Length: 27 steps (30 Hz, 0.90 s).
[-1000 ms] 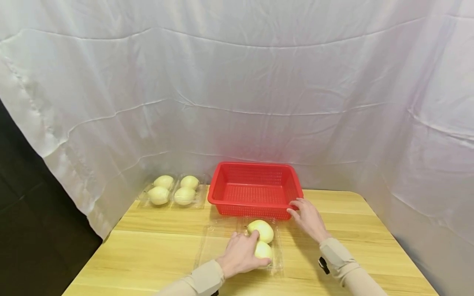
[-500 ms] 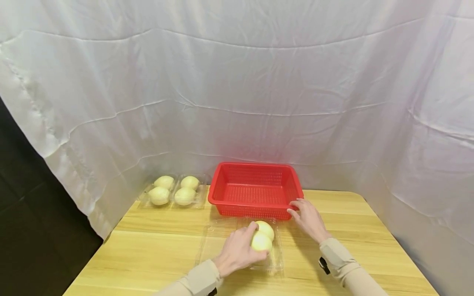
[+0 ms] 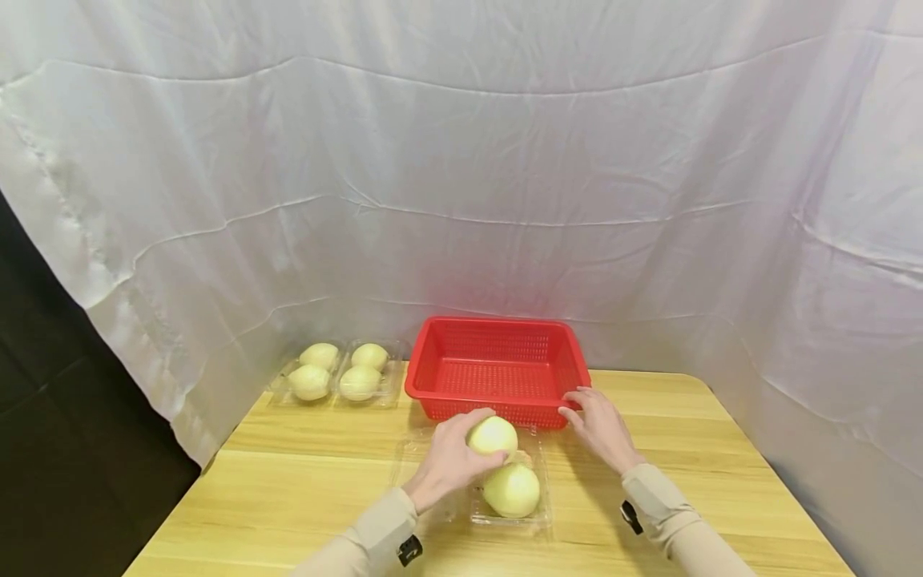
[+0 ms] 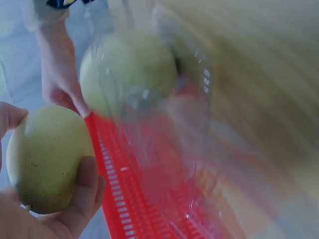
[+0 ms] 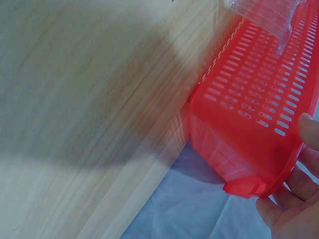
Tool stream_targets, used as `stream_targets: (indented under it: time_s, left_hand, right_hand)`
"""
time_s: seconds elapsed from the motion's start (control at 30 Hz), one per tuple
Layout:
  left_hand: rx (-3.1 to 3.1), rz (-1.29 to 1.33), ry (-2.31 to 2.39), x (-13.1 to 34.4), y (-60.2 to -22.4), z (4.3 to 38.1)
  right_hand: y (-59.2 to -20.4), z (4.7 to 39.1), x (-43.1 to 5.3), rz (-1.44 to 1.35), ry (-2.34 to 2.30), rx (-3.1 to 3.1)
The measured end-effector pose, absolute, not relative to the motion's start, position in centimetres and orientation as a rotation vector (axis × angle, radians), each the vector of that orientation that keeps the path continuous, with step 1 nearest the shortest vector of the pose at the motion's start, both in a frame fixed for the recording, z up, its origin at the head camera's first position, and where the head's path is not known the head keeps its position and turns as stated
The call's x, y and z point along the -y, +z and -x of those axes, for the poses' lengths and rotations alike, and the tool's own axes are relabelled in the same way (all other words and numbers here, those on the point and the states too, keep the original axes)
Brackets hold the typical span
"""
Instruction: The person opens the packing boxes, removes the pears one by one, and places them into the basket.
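Observation:
My left hand holds a pale yellow pear between thumb and fingers, in front of the red basket. In the left wrist view this pear shows dark specks and a short stem. Below the hand lies an opened clear plastic clamshell box, with another pear in its right half. My right hand grips the front right corner of the basket's rim. The right wrist view has the thumb on the near side of that rim and the fingers curled under it.
At the back left stand two clear plastic boxes, a left box and a right box, each with two pears. The wooden table ends at a pale grey curtain behind the basket.
My left hand has picked the pear out of the box and moved it up and leftward toward the basket. The other pear in the box sits nearer the front. My right hand stays put.

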<state>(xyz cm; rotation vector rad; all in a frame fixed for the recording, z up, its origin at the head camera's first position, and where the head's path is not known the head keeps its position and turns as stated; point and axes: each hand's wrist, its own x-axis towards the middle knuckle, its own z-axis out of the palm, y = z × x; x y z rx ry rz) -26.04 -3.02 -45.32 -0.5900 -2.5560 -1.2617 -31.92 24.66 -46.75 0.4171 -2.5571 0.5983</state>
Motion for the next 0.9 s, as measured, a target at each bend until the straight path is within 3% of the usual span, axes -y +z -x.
stream_targets:
  time_s: [0.5, 0.9]
  left_hand:
    - [2.401, 0.274, -1.335, 5.9, -43.1, 31.2]
    - [2.485, 0.241, -0.972, 7.2, -43.0, 36.3]
  right_hand:
    - [-46.9, 31.9, -24.5, -0.436, 0.605, 2.571]
    - [-46.7, 31.9, -24.8, -0.425, 0.609, 2.576]
